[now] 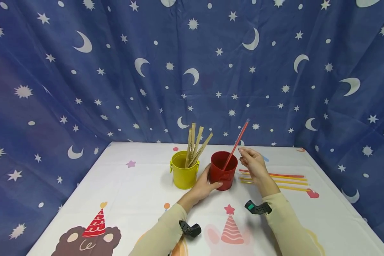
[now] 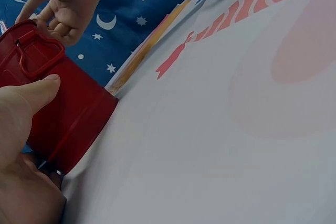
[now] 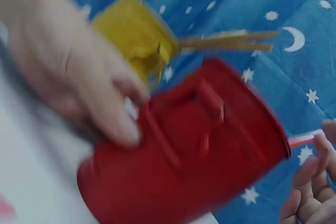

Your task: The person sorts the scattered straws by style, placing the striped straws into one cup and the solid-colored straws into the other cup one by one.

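My left hand [image 1: 202,183] holds a small red metal bucket [image 1: 222,181] from its left side, with the thumb [image 2: 44,90] across the front under the wire handle [image 2: 39,56]. The bucket stands upright on the table in the head view. One red straw [image 1: 236,145] in a clear wrapper leans inside it, its top sticking out to the upper right. My right hand [image 1: 253,161] is beside the bucket's right rim, fingers loosely bent, fingertips a little right of the straw and holding nothing. In the right wrist view its fingers [image 3: 315,182] appear close to the straw end [image 3: 302,140].
A yellow bucket [image 1: 183,176] with several slim paper-wrapped sticks [image 1: 193,145] stands just left of the red one. Right of it, several wrapped red and yellow straws [image 1: 291,182] lie on the white patterned tablecloth [image 1: 115,188]. A blue star-and-moon curtain [image 1: 166,106] hangs behind.
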Demonstrator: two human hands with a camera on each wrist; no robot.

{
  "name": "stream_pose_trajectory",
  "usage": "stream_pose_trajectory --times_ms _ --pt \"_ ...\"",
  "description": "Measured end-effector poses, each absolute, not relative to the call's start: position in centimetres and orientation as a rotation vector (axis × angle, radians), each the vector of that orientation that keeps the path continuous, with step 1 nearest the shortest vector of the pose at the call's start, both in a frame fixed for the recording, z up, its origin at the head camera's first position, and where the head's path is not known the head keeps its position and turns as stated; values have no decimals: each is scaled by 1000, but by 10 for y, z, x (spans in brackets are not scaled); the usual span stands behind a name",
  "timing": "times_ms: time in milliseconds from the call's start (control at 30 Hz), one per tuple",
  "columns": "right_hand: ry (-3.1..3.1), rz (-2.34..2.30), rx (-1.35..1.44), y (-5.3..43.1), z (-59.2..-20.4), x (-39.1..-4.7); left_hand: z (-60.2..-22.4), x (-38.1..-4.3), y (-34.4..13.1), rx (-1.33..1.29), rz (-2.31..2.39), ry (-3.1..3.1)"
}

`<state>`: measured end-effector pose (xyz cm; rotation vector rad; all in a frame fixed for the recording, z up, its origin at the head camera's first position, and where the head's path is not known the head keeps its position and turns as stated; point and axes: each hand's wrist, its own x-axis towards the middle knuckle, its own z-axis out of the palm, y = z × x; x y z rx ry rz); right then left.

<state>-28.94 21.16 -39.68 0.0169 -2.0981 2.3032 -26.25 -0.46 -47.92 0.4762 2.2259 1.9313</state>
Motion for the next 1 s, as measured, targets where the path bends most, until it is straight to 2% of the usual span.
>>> stream_pose_trajectory --times_ms 133,267,633,1000 --pt "-2351 1905 197 218 -398 -290 -478 -262 -6 464 1931 2236" --pt "-2446 1734 295 225 -393 -291 -477 -263 -7 458 1937 2244" --pt "-2633 1497 278 268 -386 -279 -479 -262 -4 444 1938 2213" --pt "-2902 1396 282 316 -409 -272 -477 -261 -4 442 1936 2211"
